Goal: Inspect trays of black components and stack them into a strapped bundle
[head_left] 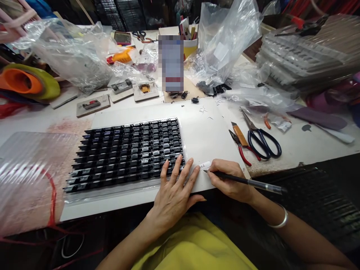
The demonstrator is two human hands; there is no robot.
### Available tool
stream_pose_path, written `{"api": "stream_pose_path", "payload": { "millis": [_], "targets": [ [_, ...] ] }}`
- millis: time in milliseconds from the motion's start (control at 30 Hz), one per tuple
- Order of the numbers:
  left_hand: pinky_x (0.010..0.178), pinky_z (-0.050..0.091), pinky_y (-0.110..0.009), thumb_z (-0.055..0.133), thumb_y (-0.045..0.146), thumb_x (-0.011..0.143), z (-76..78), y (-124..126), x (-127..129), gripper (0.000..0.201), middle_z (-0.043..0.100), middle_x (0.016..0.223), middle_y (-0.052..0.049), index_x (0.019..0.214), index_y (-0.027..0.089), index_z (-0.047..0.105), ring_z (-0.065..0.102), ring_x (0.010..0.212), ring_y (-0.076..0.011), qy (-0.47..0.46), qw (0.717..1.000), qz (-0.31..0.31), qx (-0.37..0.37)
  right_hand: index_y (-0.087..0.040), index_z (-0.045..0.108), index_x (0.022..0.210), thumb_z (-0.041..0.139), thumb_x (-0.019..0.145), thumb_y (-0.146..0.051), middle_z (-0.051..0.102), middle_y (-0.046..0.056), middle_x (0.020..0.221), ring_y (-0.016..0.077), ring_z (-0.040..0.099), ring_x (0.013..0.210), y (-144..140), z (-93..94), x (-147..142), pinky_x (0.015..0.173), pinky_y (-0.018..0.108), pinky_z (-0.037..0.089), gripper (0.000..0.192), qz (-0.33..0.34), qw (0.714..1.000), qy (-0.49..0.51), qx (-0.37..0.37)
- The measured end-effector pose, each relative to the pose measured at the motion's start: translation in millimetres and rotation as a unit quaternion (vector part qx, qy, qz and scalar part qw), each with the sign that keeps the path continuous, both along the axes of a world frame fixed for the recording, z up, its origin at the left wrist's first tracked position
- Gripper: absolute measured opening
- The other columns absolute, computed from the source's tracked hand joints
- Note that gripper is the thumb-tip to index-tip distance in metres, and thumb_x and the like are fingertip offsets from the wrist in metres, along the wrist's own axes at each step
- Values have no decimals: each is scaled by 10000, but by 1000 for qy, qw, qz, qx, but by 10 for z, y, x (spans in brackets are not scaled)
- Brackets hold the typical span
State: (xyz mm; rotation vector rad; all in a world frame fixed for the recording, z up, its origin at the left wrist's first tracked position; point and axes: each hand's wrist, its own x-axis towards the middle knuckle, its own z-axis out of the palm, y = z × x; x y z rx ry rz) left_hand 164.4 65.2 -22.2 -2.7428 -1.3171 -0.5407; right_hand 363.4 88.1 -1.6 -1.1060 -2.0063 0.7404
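Observation:
My right hand (pixel 229 180) grips a black pen (pixel 247 181) whose tip rests on a small white label (pixel 204 165) near the front edge of the white board (pixel 202 131). My left hand (pixel 176 191) lies flat with fingers spread, its fingertips on the lower right corner of a clear tray (pixel 126 153) filled with rows of small black parts, and one finger close to the label. The hand holds nothing.
Black-handled scissors (pixel 263 140), a box cutter (pixel 239 133) and red-handled pliers (pixel 242 148) lie right of the board. Clear plastic bags (pixel 225 41), small jigs (pixel 92 105), stacked trays (pixel 303 56) and a pen cup (pixel 189 45) crowd the back. A plastic sheet (pixel 28 180) lies left.

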Motion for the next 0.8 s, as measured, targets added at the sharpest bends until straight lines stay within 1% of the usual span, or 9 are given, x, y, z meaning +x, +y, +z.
{"api": "stream_pose_path", "payload": {
  "millis": [133,433,600,800],
  "targets": [
    [1119,128,-552,443,614,838,7,-2,3,680,398,1450,-73,1363,183,443,252,1373,-327,8,1000,5,2,-187,470,674,490,828,-115,444,-30,595,91,395,532,3,4,10,524,232,331,171,-2,1000,12,-27],
    [1116,140,-555,441,614,839,2,-12,-2,673,392,1454,-77,1356,185,452,251,1374,-331,23,1000,9,2,-189,478,679,498,815,-94,459,-32,605,89,411,537,2,-21,13,522,231,333,167,-6,999,21,-43],
    [1108,156,-560,455,604,838,-9,-8,5,651,415,1439,-84,1341,191,472,272,1364,-335,20,1000,9,8,-183,469,679,503,833,-111,444,-32,607,88,394,542,0,-20,11,531,231,326,173,-1,999,18,-41],
    [1105,162,-564,467,584,843,-4,-1,5,638,405,1445,-80,1347,194,465,267,1367,-334,22,1000,6,9,-183,463,690,497,842,-98,445,-27,616,93,407,563,20,-26,4,556,233,333,177,18,999,10,-27]
  ]
}}
